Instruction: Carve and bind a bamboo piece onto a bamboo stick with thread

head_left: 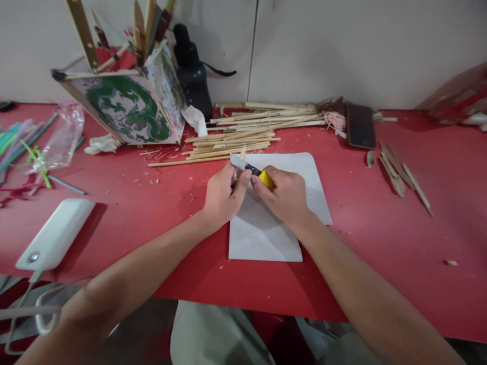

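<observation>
My right hand (283, 195) is closed round the yellow and black handle of a utility knife (266, 179), whose blade points up and to the left. Closed on a small pale piece of wood (242, 153) is my left hand (224, 195), with its thumb against the knife near the blade. The blade lies across the wood, and most of the piece is hidden by my fingers and the knife. Below both hands are white sheets of paper (266, 233) on the red table (182, 274).
Thin wooden sticks (232, 144) lie behind my hands. A dragon-patterned holder (125, 109) and a dark bottle (194, 76) stand back left. A white power bank (57, 233) is at left; a phone (360, 126) and carved wood pieces (393, 170) are at right.
</observation>
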A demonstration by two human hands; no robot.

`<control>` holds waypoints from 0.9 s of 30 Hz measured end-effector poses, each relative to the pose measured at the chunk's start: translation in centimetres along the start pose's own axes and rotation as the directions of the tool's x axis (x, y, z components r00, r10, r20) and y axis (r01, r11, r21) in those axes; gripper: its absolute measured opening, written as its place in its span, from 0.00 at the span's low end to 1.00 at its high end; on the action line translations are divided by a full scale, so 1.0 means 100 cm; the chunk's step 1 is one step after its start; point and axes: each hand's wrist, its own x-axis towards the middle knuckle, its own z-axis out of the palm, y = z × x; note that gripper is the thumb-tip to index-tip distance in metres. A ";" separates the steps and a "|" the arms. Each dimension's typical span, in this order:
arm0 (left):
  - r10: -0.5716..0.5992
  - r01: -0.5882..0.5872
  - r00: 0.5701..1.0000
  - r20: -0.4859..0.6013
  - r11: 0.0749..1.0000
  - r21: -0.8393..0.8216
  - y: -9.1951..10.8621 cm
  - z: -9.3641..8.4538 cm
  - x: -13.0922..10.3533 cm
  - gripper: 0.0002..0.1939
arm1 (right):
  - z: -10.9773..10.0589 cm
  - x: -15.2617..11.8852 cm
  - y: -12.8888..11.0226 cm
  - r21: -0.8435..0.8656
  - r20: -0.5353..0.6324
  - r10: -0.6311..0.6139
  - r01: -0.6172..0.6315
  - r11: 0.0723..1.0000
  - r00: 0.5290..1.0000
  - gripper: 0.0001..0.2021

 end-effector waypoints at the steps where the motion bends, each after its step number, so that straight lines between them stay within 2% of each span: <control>1: -0.012 0.013 1.000 0.015 1.000 -0.009 0.000 0.000 0.000 0.17 | 0.000 0.000 0.000 -0.001 0.000 0.004 -0.004 1.000 1.000 0.22; 6: -0.044 0.046 0.998 0.053 0.999 -0.028 0.002 -0.001 -0.001 0.21 | 0.000 0.000 0.000 -0.014 0.007 0.014 -0.014 1.000 1.000 0.22; 14: -0.017 0.018 0.999 0.049 0.999 -0.027 -0.003 0.001 0.000 0.16 | -0.002 0.000 -0.001 -0.006 0.024 0.019 -0.018 1.000 1.000 0.21; 22: 0.031 -0.032 0.998 0.055 0.999 0.017 0.002 0.000 0.001 0.20 | -0.003 0.001 -0.002 0.023 0.037 0.024 -0.025 0.999 0.999 0.21; 27: 0.047 -0.047 0.998 0.039 0.999 0.014 -0.001 0.001 0.001 0.17 | -0.003 0.000 -0.002 0.031 0.043 0.020 -0.022 0.999 0.999 0.21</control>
